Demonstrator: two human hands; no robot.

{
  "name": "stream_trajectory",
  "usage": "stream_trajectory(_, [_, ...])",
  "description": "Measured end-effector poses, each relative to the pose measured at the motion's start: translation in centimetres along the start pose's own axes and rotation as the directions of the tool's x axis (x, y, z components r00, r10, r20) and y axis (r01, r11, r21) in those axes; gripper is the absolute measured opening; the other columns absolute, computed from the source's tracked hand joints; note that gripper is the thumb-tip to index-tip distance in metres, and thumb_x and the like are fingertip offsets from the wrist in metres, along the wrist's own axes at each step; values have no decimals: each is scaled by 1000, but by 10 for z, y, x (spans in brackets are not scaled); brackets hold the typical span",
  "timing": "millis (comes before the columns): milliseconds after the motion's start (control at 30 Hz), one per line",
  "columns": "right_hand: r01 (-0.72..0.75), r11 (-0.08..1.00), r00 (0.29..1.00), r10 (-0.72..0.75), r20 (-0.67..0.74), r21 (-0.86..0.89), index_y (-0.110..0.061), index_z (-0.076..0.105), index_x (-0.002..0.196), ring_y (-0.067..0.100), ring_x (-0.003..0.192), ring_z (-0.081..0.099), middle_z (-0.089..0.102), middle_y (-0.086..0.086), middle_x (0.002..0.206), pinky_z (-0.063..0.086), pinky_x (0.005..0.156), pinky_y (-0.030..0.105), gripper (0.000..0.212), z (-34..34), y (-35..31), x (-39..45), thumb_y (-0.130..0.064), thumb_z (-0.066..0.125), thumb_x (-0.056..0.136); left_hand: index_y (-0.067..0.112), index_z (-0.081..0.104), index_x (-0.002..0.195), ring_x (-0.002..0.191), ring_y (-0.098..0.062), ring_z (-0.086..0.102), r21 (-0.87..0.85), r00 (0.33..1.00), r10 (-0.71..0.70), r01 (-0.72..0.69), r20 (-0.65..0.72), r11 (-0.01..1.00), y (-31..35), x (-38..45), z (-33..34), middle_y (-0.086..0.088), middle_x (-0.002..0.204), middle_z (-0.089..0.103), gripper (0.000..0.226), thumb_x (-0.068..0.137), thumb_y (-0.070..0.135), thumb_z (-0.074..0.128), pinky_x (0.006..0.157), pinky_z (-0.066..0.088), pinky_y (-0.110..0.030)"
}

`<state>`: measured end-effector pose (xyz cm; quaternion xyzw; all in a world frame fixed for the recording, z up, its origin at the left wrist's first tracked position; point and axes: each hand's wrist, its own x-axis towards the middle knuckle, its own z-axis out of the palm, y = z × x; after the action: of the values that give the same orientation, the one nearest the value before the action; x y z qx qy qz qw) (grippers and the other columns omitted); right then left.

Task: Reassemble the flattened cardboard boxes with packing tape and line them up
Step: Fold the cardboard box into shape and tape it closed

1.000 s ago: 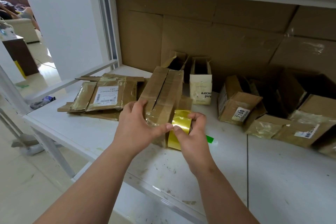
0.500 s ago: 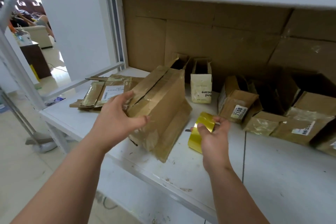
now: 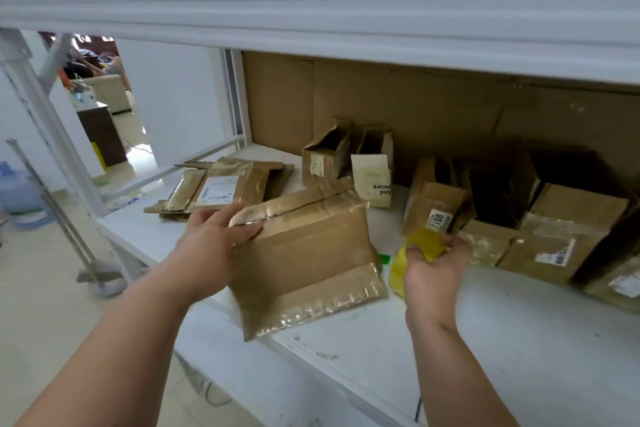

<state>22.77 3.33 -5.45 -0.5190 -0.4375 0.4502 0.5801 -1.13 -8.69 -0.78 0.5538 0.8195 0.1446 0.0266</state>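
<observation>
A white metal shelving unit fills the room's near side, its scuffed lower shelf backed with brown cardboard sheets, a doorway opening off at ten o'clock.

Nearest, at five o'clock, the right hand curls its fingers round a shiny yellow roll of packing tape, lifted just off the shelf beside the box, presumably kept ready for the next strip. The wrist bends back and the forearm runs in from the bottom edge.

At the centre, the left hand grips the top left corner of a brown cardboard box wrapped in glossy tape, thumb towards me, fingers laid over the taped seam. The box stands tilted on the shelf's front edge, one taped flap splayed out below, so the hold likely steadies it for turning.

Further off, at eleven o'clock, a stack of flattened brown cardboard boxes with a white shipping label lies waiting. From twelve to three o'clock, rebuilt small cardboard boxes stand in a loose row against the backing.
</observation>
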Motion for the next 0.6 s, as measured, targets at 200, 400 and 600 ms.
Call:
stream_trajectory(200, [19, 993, 986, 1, 167, -118, -41, 33, 108, 25, 89, 64, 61, 3, 103, 54, 86, 52, 44, -13, -6, 4, -15, 63, 89, 38, 69, 122, 113, -27, 43, 20, 958, 16, -11, -287, 1000, 8, 0, 29, 5, 130, 59, 65, 77, -9, 63, 97, 38, -37])
stream_trajectory(400, [42, 983, 945, 20, 326, -181, -32, 40, 114, 19, 85, 63, 61, -2, 99, 53, 76, 38, 38, -15, -1, -1, -12, 63, 92, 21, 68, 126, 131, -23, 45, -168, 958, 14, -65, -287, 984, 24, 2, 34, 0, 134, 61, 43, 87, 16, 50, 114, 30, -45])
stream_trajectory(600, [29, 993, 967, 1, 254, -113, -29, 44, 112, 14, 78, 61, 60, -3, 94, 43, 61, 28, 36, -10, -2, -11, -7, 64, 91, 24, 53, 126, 151, -15, 11, -72, 983, 57, -70, -173, 995, 43, 11, 36, 0, 144, 49, 94, 74, 87, 7, 117, -13, -53])
